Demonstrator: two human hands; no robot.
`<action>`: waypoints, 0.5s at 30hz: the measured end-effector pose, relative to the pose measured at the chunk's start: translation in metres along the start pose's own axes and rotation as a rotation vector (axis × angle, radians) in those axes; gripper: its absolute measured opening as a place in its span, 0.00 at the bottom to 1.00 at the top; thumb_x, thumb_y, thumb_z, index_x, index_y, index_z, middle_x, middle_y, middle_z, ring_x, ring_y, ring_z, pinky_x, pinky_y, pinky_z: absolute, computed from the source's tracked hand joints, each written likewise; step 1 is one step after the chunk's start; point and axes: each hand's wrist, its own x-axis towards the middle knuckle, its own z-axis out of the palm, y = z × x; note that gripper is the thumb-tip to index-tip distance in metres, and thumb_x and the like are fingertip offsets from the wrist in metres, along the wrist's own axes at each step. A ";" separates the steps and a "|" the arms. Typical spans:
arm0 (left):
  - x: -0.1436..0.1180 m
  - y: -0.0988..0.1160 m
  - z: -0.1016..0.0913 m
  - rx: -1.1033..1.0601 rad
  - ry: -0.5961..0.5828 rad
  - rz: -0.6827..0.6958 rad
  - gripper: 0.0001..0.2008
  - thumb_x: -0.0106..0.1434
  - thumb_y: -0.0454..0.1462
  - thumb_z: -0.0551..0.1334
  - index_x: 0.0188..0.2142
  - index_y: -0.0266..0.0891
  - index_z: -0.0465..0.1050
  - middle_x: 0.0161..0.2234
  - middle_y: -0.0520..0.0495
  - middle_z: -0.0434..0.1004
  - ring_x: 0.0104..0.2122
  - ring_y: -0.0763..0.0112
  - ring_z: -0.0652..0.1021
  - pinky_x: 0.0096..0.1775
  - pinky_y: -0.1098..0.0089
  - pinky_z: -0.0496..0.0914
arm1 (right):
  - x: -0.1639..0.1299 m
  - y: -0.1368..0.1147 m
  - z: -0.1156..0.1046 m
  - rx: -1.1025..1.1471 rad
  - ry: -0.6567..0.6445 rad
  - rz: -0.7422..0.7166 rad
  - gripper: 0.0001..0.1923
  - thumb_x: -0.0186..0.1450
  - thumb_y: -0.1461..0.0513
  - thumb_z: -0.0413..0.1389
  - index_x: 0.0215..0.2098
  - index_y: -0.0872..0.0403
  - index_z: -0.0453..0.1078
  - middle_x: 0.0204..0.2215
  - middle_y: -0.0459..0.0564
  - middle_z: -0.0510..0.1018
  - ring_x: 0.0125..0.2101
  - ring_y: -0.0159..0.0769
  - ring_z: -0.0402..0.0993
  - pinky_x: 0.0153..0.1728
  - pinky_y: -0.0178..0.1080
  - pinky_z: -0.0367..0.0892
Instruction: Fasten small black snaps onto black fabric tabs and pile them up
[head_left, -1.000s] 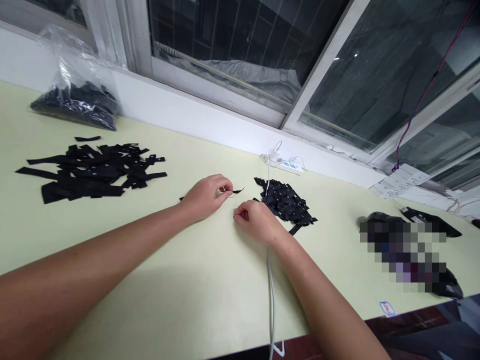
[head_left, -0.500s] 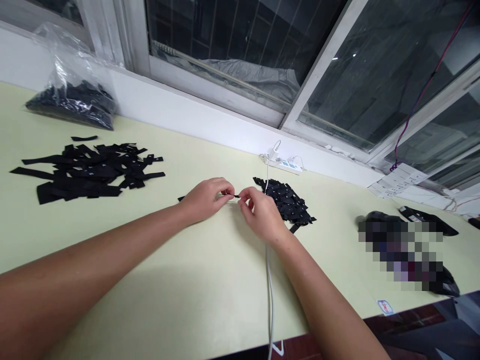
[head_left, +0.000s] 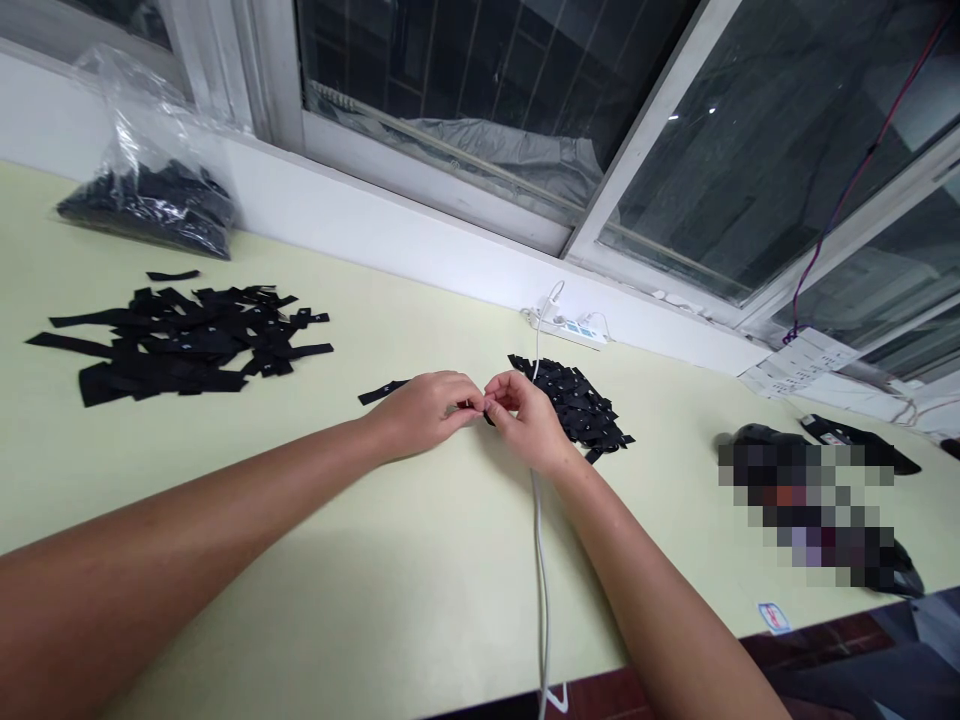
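Note:
My left hand point(head_left: 424, 410) and my right hand point(head_left: 527, 420) meet fingertip to fingertip just above the pale yellow table point(head_left: 360, 560). Together they pinch a small black fabric label point(head_left: 486, 414), mostly hidden by the fingers. Right behind my right hand lies a pile of small folded black labels point(head_left: 581, 405). A single flat black strip point(head_left: 382, 391) rests on the table just left of my left hand. Far to the left spreads a loose heap of longer black strips point(head_left: 180, 340).
A clear plastic bag of black pieces point(head_left: 146, 190) leans against the wall at the back left. A white power strip point(head_left: 571, 328) sits under the window; its white cable point(head_left: 541, 580) runs under my right wrist and off the front edge. Dark items and papers point(head_left: 799, 362) lie at right.
My right hand rose from the table to meet my left hand, and both now grip the small label. A flat strip left of my left hand has come into view.

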 end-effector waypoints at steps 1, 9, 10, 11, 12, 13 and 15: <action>0.000 0.000 0.000 -0.012 0.006 -0.021 0.07 0.67 0.36 0.57 0.34 0.41 0.74 0.36 0.49 0.78 0.37 0.68 0.76 0.40 0.66 0.68 | 0.000 -0.001 -0.001 -0.002 0.000 -0.005 0.07 0.63 0.62 0.54 0.40 0.53 0.66 0.34 0.48 0.77 0.35 0.33 0.74 0.39 0.38 0.69; 0.001 0.002 0.000 -0.101 0.066 -0.123 0.06 0.65 0.37 0.60 0.33 0.41 0.75 0.34 0.51 0.78 0.33 0.70 0.75 0.35 0.69 0.67 | -0.001 -0.007 -0.003 0.013 -0.020 -0.033 0.05 0.64 0.61 0.54 0.38 0.52 0.66 0.33 0.47 0.77 0.34 0.32 0.73 0.38 0.37 0.68; 0.001 0.002 0.000 -0.103 0.065 -0.124 0.06 0.65 0.37 0.60 0.33 0.41 0.75 0.33 0.51 0.78 0.32 0.70 0.75 0.35 0.69 0.67 | -0.001 -0.007 -0.003 0.019 -0.026 -0.036 0.05 0.64 0.61 0.54 0.38 0.52 0.66 0.33 0.47 0.77 0.33 0.32 0.73 0.37 0.37 0.68; 0.001 0.002 0.000 -0.103 0.064 -0.125 0.06 0.65 0.36 0.60 0.33 0.41 0.75 0.33 0.51 0.78 0.32 0.70 0.75 0.35 0.69 0.67 | -0.001 -0.006 -0.003 0.024 -0.032 -0.039 0.04 0.64 0.61 0.54 0.38 0.52 0.66 0.33 0.47 0.76 0.33 0.32 0.73 0.37 0.36 0.68; 0.002 0.002 0.000 -0.104 0.063 -0.126 0.06 0.64 0.36 0.60 0.33 0.41 0.75 0.33 0.51 0.78 0.32 0.71 0.75 0.35 0.69 0.66 | -0.001 -0.006 -0.003 0.028 -0.035 -0.042 0.04 0.64 0.61 0.54 0.38 0.52 0.66 0.33 0.47 0.76 0.33 0.32 0.73 0.37 0.37 0.68; 0.002 0.001 0.000 -0.107 0.063 -0.127 0.06 0.64 0.36 0.60 0.32 0.41 0.75 0.33 0.51 0.78 0.32 0.71 0.75 0.35 0.69 0.66 | -0.001 -0.006 -0.003 0.032 -0.038 -0.043 0.04 0.64 0.61 0.54 0.38 0.52 0.65 0.33 0.47 0.76 0.33 0.32 0.73 0.37 0.37 0.68; 0.002 0.002 0.000 -0.124 0.066 -0.137 0.06 0.64 0.36 0.60 0.32 0.41 0.76 0.33 0.51 0.78 0.32 0.71 0.75 0.35 0.69 0.67 | -0.001 -0.005 -0.003 0.035 -0.037 -0.042 0.04 0.64 0.61 0.54 0.38 0.52 0.65 0.33 0.47 0.76 0.33 0.32 0.73 0.38 0.37 0.68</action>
